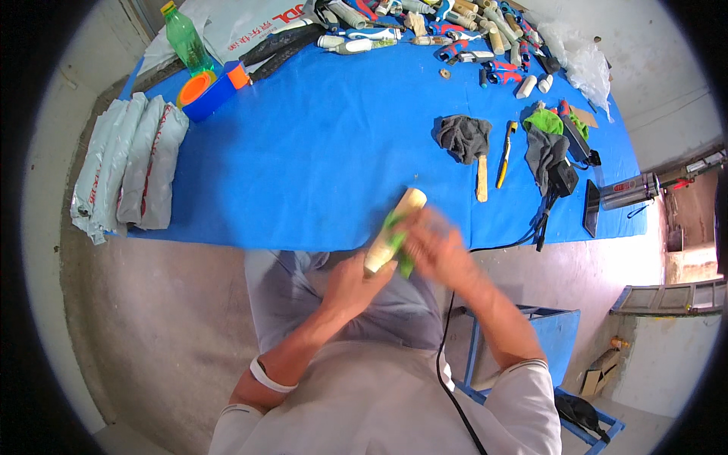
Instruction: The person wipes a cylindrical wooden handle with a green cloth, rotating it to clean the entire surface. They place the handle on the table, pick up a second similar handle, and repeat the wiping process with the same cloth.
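Observation:
My left hand (pixel 354 283) grips the lower end of a cream-coloured cylindrical housing (pixel 410 200), tilted up to the right over the table's front edge. A bright green cloth (pixel 393 220) lies against the middle of the housing. The fingers of my right hand (pixel 431 245) hold this cloth and press on the housing's right side; motion blurs them. Part of the cloth hangs below the right hand. The far end of the housing is uncovered, and my left fingers hide part of its near end.
On the blue tablecloth (pixel 318 148) lie a dark grey cloth (pixel 465 136), a wooden stick (pixel 482 181), a yellow-and-black toothbrush (pixel 505 158), a power adapter (pixel 563 177) and a phone (pixel 591 208). A steel tumbler (pixel 625 191) is at right. Plastic parcels (pixel 133 165), a tape dispenser (pixel 209 98) and a green bottle (pixel 186 42) are left.

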